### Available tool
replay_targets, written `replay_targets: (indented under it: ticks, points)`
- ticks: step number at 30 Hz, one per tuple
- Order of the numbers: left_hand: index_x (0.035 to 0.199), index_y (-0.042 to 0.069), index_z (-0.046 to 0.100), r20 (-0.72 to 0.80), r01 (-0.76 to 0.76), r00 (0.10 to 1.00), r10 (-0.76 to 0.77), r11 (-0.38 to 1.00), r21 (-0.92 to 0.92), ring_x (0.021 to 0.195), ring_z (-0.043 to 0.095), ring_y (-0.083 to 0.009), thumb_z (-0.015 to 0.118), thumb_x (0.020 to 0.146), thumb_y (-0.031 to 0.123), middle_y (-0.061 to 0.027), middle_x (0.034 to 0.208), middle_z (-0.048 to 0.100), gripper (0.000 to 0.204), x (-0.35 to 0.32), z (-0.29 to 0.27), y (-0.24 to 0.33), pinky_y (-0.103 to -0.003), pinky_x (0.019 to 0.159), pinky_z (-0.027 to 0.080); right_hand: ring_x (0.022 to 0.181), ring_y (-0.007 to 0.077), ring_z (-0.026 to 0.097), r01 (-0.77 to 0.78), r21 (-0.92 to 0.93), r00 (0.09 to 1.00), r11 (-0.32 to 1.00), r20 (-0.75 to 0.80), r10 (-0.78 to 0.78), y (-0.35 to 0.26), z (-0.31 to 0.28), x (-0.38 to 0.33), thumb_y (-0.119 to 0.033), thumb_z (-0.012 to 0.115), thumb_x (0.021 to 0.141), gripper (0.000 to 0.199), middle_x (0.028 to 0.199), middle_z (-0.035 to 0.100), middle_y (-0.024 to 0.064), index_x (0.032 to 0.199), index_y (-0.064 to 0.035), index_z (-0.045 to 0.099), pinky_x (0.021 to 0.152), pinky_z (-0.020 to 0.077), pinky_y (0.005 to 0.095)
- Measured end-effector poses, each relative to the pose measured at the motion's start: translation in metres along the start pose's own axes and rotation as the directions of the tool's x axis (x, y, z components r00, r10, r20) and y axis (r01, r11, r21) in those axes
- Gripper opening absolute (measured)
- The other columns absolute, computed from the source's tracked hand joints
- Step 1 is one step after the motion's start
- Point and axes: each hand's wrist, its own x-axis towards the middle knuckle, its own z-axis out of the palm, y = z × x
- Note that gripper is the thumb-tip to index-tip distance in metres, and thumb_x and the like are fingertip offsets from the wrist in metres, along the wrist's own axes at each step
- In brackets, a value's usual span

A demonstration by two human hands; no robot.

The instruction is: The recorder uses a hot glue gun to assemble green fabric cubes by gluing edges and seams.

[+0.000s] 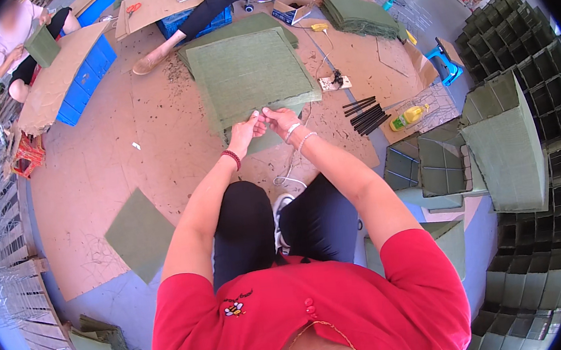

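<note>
A square green mesh-like fabric sheet [252,72] is spread in front of me, over other green sheets. At its near edge my left hand [246,132] is closed, thumb and fingers pinching the rim. Right beside it, my right hand [279,120] pinches the same edge, the two thumbs almost touching. Whether a small item sits between the fingertips cannot be made out. Part of another green sheet [270,140] shows under the near edge, behind my hands.
Brown cardboard [86,216] covers the floor, with a loose green square [140,234]. To the right lie black sticks [368,116], a yellow bottle [409,118], a power strip [336,82] and green fabric boxes [506,144]. Co-workers sit beyond, near a blue crate [86,82].
</note>
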Motion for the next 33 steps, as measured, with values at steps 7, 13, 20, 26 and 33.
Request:
replay_targets:
  ticks: [7, 13, 20, 26, 33]
  points:
    - [0.088, 0.002, 0.063, 0.030, -0.060, 0.998, 0.059, 0.998, 0.014, 0.065, 0.057, -0.0127, 0.052, 0.090, 0.031, -0.0031, 0.072, 0.062, 0.031, 0.006, 0.026, -0.013, -0.025, 0.062, 0.047, 0.056, 0.0104, 0.055, 0.377, -0.001, 0.866, 0.926, -0.355, -0.353, 0.025, -0.002, 0.006, -0.014, 0.068, 0.079, 0.014, 0.067, 0.060, 0.0038, 0.072, -0.0045, 0.060, 0.048, 0.0437, 0.0241]
    - [0.099, -0.002, 0.059, 0.140, -0.010, 0.990, 0.031, 0.989, -0.150, 0.073, 0.058, -0.0129, 0.051, 0.091, 0.032, -0.0055, 0.082, 0.061, 0.036, -0.022, -0.003, -0.004, -0.024, 0.069, 0.047, 0.054, 0.0080, 0.051, 0.307, -0.008, 0.905, 0.952, -0.306, -0.294, 0.030, 0.026, -0.021, -0.014, 0.067, 0.079, 0.013, 0.065, 0.059, 0.0005, 0.071, -0.0065, 0.060, 0.047, 0.0394, 0.0205]
    - [0.100, -0.003, 0.059, 0.052, 0.008, 0.999, 0.001, 0.985, -0.175, 0.072, 0.058, -0.0120, 0.049, 0.091, 0.036, -0.0059, 0.082, 0.062, 0.041, -0.025, -0.017, 0.008, -0.025, 0.068, 0.048, 0.054, 0.0090, 0.053, 0.342, 0.315, 0.936, 0.886, -0.199, -0.290, 0.047, 0.045, -0.016, -0.009, 0.067, 0.079, 0.012, 0.065, 0.060, 0.0028, 0.071, -0.0075, 0.058, 0.048, 0.0418, 0.0215]
    - [0.081, 0.001, 0.063, -0.052, -0.030, 0.998, 0.029, 1.000, -0.011, 0.064, 0.056, -0.0113, 0.049, 0.092, 0.032, -0.0047, 0.072, 0.062, 0.036, -0.021, -0.019, 0.003, -0.024, 0.062, 0.046, 0.051, 0.0106, 0.053, 0.334, 0.250, 0.927, 0.909, -0.259, -0.270, 0.048, 0.057, -0.014, -0.010, 0.067, 0.079, 0.017, 0.066, 0.061, 0.0064, 0.068, -0.0060, 0.055, 0.044, 0.0437, 0.0246]
    - [0.080, 0.001, 0.063, -0.049, -0.072, 0.996, 0.070, 0.997, -0.040, 0.063, 0.056, -0.0111, 0.051, 0.091, 0.031, -0.0046, 0.072, 0.062, 0.034, -0.026, -0.018, 0.001, -0.024, 0.061, 0.046, 0.054, 0.0101, 0.055, 0.331, 0.177, 0.930, 0.927, -0.225, -0.289, 0.046, 0.054, -0.015, -0.011, 0.067, 0.080, 0.015, 0.065, 0.061, 0.0047, 0.069, -0.0059, 0.058, 0.049, 0.0448, 0.0232]
